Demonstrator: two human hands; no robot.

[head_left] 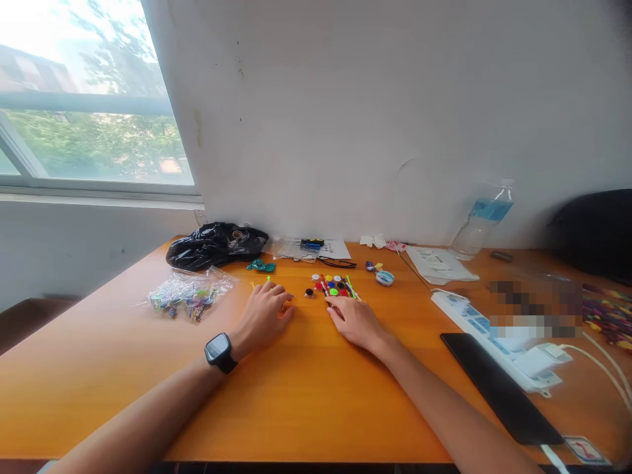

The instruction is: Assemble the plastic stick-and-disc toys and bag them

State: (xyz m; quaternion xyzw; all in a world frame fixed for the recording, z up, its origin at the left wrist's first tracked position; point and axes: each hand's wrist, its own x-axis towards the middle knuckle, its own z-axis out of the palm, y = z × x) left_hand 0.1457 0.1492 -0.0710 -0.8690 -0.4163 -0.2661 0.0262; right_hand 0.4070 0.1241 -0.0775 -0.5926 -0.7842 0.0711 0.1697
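Note:
My left hand, with a black smartwatch on its wrist, rests on the wooden table with fingers loosely apart and nothing seen in them. Just past its fingertips stick out small yellow and green plastic pieces. My right hand lies by a cluster of small coloured round pieces and thin sticks. Its fingers are slightly bent, the thumb is apart from them, and the hand covers the cluster's near edge. Between both hands a black round piece sits by itself.
At left lie a clear bag of small coloured pieces and a black plastic bag. A round tin-like item is beyond my right hand. Further right are a power strip, a black phone, cables and a tilted bottle.

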